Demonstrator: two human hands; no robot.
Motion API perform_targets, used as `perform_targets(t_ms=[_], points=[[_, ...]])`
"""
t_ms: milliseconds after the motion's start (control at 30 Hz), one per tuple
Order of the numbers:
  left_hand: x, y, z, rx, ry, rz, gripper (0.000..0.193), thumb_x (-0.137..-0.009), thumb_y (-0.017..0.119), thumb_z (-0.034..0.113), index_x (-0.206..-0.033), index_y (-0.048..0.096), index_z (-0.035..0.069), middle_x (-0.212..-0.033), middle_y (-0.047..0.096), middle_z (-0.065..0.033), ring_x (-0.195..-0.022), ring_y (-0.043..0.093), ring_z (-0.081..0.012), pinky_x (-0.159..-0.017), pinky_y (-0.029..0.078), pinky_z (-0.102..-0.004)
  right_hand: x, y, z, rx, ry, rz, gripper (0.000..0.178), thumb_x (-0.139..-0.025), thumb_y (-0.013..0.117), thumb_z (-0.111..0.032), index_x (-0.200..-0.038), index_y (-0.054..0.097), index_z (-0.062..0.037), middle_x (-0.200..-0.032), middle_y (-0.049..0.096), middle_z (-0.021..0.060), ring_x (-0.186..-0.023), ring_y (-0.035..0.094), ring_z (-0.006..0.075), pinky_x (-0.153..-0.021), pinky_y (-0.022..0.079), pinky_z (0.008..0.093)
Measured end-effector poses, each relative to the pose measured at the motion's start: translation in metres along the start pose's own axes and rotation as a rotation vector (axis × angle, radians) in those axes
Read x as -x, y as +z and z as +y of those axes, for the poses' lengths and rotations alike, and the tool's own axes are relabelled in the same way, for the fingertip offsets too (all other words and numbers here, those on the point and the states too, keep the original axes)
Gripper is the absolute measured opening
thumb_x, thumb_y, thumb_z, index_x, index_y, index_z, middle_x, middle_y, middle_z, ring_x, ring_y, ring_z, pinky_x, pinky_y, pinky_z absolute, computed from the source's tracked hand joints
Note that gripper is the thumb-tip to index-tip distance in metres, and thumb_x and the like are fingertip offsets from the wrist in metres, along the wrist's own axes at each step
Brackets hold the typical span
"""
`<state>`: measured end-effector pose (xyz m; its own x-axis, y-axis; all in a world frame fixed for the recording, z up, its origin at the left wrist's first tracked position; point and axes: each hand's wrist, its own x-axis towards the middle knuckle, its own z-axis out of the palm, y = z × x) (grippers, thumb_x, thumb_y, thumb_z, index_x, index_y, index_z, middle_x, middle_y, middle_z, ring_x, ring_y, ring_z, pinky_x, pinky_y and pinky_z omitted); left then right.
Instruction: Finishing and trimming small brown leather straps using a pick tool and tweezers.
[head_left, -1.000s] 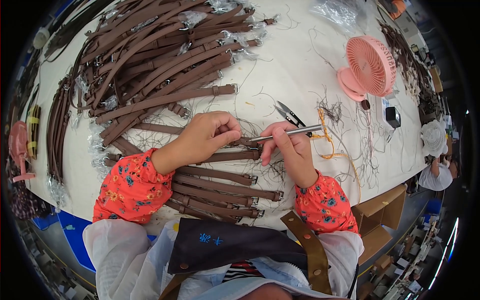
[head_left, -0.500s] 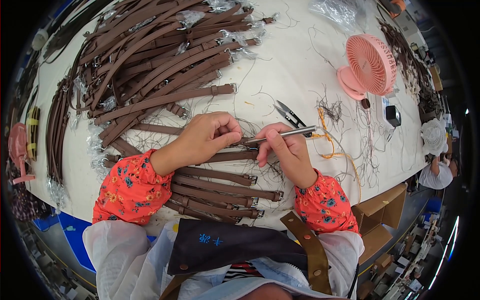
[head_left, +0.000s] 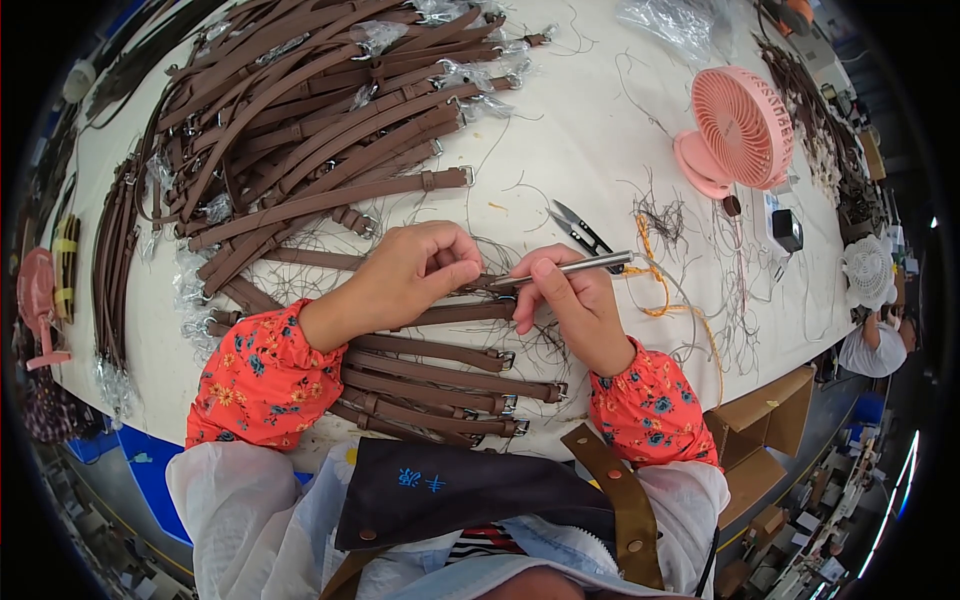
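My left hand (head_left: 420, 268) is closed in a pinch over the middle of the table; what its fingertips hold is too small to make out. A brown strap (head_left: 318, 257) runs in beneath that hand, and a brown end shows just past the fingertips. In my right hand (head_left: 580, 305) is a slim metal pen-shaped tool (head_left: 592, 264), its tip pointing left towards the pinched fingers. Just beyond the right hand lie dark-handled thread snips (head_left: 585, 232), blades apart. Several buckled brown straps (head_left: 455, 375) lie side by side nearer to me.
A large pile of brown buckled straps (head_left: 300, 120), partly plastic-wrapped, fills the far left. A pink fan (head_left: 738, 130) stands at the far right. Loose threads (head_left: 665, 215) and an orange cord (head_left: 655, 280) lie right of my hands. Below the table's right edge is an open cardboard box (head_left: 765, 425).
My hands and the tool stay almost exactly where they were, with only a very slight shift of the left hand.
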<state>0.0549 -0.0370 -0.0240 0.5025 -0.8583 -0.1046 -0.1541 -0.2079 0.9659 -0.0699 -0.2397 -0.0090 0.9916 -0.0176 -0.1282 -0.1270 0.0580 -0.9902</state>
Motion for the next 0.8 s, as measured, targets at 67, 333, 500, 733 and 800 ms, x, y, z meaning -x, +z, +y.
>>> perform_targets(t_ms=[67,333,500,733,800], points=[[-0.001,0.000,-0.001,0.161,-0.087,0.109,0.010,-0.098,0.058,0.009,-0.102,0.059,0.001,-0.086,0.060,0.0014,-0.070,0.054,-0.0035,-0.060,0.045,-0.0198,0.000,0.001,-0.002,-0.028,0.023,0.006,0.042,-0.105,0.046,-0.031,-0.094,0.063,0.0058,-0.080,0.063,0.0077,-0.062,0.061,0.0120,-0.061,0.048,0.0243],[0.002,0.005,0.017,-0.202,0.090,0.142,0.014,-0.090,0.065,0.006,-0.102,0.059,0.001,-0.089,0.059,-0.0031,-0.067,0.055,-0.0076,-0.057,0.045,-0.0232,-0.001,0.000,-0.001,-0.042,-0.031,0.061,0.035,-0.106,0.041,-0.028,-0.104,0.056,0.0028,-0.070,0.063,0.0091,-0.059,0.063,0.0150,-0.065,0.051,0.0270],[0.001,0.010,0.012,-0.307,0.187,0.150,0.010,-0.087,0.067,0.006,-0.095,0.064,0.002,-0.086,0.060,-0.0061,-0.064,0.054,-0.0124,-0.056,0.044,-0.0269,-0.002,0.000,0.000,-0.059,-0.058,0.111,0.035,-0.106,0.041,-0.029,-0.104,0.056,0.0027,-0.068,0.063,0.0084,-0.058,0.062,0.0141,-0.068,0.051,0.0275],[-0.002,0.011,0.010,-0.333,0.174,0.208,0.007,-0.088,0.066,0.006,-0.090,0.063,0.000,-0.082,0.060,-0.0088,-0.064,0.056,-0.0167,-0.058,0.044,-0.0297,-0.001,-0.002,0.003,-0.105,-0.032,0.055,0.035,-0.105,0.046,-0.030,-0.104,0.056,0.0036,-0.072,0.063,0.0093,-0.056,0.062,0.0134,-0.065,0.051,0.0248],[-0.002,0.010,0.009,-0.290,0.145,0.216,0.007,-0.088,0.065,0.006,-0.090,0.062,0.000,-0.082,0.060,-0.0086,-0.065,0.056,-0.0177,-0.059,0.045,-0.0297,-0.001,-0.001,0.003,-0.117,-0.029,0.050,0.035,-0.105,0.047,-0.030,-0.105,0.056,0.0036,-0.073,0.063,0.0096,-0.056,0.062,0.0136,-0.065,0.051,0.0247]])
